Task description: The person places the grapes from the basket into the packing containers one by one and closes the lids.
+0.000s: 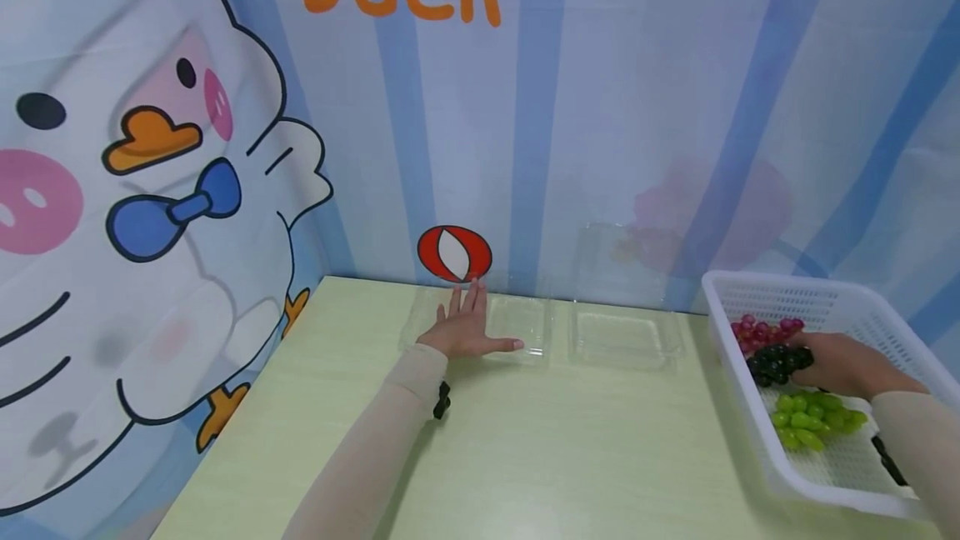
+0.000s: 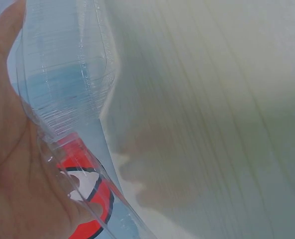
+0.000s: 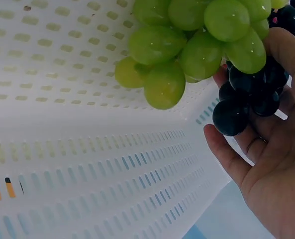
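Note:
On the table's left half, my left hand point(image 1: 465, 332) lies over a hinged clear plastic box point(image 1: 521, 319), its fingers straight and the thumb out to the side. The left wrist view has the palm close against the box's clear walls point(image 2: 62, 84). At the right, my right hand point(image 1: 851, 365) reaches into a white plastic basket point(image 1: 840, 500) and grips a bunch of black grapes point(image 1: 776, 365). Its fingers curl round the dark berries point(image 3: 232, 117) in the right wrist view. Green grapes point(image 1: 813, 419) lie nearer me in the basket, red grapes point(image 1: 761, 332) behind the black ones.
A second clear plastic box point(image 1: 626, 336) stands between the first box and the basket, its lid point(image 1: 622, 261) raised against the wall cloth. That cloth point(image 1: 465, 132), printed with a cartoon duck point(image 1: 150, 290), hangs along the back and left of the pale table point(image 1: 585, 440).

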Demonstrator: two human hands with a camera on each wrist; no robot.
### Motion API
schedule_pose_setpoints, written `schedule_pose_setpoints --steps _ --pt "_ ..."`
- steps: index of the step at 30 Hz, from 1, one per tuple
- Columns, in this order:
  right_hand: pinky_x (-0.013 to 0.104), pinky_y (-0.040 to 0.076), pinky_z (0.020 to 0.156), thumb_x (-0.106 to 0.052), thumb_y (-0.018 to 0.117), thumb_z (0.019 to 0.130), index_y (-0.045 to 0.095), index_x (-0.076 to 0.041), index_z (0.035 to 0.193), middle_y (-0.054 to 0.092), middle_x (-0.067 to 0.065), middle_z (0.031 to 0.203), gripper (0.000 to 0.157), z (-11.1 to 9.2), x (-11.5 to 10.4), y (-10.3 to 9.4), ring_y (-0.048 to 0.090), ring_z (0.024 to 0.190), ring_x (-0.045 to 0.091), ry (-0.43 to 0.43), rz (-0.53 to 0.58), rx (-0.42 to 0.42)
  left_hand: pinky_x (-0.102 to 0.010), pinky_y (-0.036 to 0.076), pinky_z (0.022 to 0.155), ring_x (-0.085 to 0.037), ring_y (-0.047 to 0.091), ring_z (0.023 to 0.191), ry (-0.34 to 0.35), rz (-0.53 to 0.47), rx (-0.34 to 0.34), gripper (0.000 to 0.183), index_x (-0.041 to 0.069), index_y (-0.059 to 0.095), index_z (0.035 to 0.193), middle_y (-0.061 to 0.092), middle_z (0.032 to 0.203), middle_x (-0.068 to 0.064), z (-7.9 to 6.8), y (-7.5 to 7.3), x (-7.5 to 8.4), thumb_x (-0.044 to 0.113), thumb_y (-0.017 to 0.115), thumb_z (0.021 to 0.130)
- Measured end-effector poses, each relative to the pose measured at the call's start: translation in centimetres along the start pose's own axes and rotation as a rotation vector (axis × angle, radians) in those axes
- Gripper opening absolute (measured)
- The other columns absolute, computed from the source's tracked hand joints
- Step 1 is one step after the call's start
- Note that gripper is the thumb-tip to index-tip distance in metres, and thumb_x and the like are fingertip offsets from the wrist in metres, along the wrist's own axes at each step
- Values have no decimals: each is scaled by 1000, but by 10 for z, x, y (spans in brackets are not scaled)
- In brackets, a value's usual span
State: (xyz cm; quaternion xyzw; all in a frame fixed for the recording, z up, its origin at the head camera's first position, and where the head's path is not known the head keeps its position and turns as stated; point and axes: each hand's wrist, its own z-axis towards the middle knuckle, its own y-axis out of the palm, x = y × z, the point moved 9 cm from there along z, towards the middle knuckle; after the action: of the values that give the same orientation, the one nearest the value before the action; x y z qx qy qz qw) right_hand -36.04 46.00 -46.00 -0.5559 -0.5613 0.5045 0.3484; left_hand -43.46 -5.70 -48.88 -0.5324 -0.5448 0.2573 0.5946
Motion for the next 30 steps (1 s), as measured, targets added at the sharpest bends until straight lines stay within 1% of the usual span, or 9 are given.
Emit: schedule_pose_setpoints --steps 5,12,17,23,25,29,30 --pt "59 53 75 -33 76 88 52 16 132 57 41 124 71 -3 -1 -2 59 105 55 -3 13 2 -65 7 122 -39 -10 156 4 6 5 134 9 -6 164 -9 172 -7 1 1 -1 89 55 75" --pt "58 55 75 -23 74 88 57 17 124 62 37 115 57 -5 -10 -7 65 97 47 -37 24 44 -65 7 122 -39 -10 156 4 -3 8 133 9 -6 164 -8 172 -8 -1 -1 1 88 56 76" --pt "56 56 74 -23 74 88 57 18 123 64 35 112 56 -5 -11 -7 66 92 42 -41 30 45 -65 9 122 -39 -9 156 7 5 10 132 9 -5 164 -7 172 -9 0 0 1 87 56 77" --pt "52 56 71 -25 73 90 57 17 124 65 33 110 57 -7 -12 -9 67 88 35 -52 45 51 -66 8 121 -40 -11 156 11 -1 9 132 9 -5 164 -9 172 -8 -1 0 1 87 56 76" --pt "51 56 70 -26 73 90 57 17 124 66 32 109 57 -8 -14 -10 67 86 32 -54 49 59 -66 8 121 -40 -11 156 10 3 9 132 9 -5 164 -9 172 -8 0 0 1 87 56 76" --pt "51 56 69 -27 74 90 58 18 123 66 32 108 58 -12 -16 -14 67 84 32 -59 54 88 -66 9 121 -40 -10 156 6 1 12 132 9 -4 164 -9 172 -8 -1 -1 1 87 57 76" --pt "50 56 68 -27 73 90 58 19 123 67 32 107 58 -13 -16 -15 67 82 29 -58 56 93 -66 9 121 -40 -10 156 6 0 12 132 8 -4 164 -8 172 -9 -1 -1 1 87 57 76"
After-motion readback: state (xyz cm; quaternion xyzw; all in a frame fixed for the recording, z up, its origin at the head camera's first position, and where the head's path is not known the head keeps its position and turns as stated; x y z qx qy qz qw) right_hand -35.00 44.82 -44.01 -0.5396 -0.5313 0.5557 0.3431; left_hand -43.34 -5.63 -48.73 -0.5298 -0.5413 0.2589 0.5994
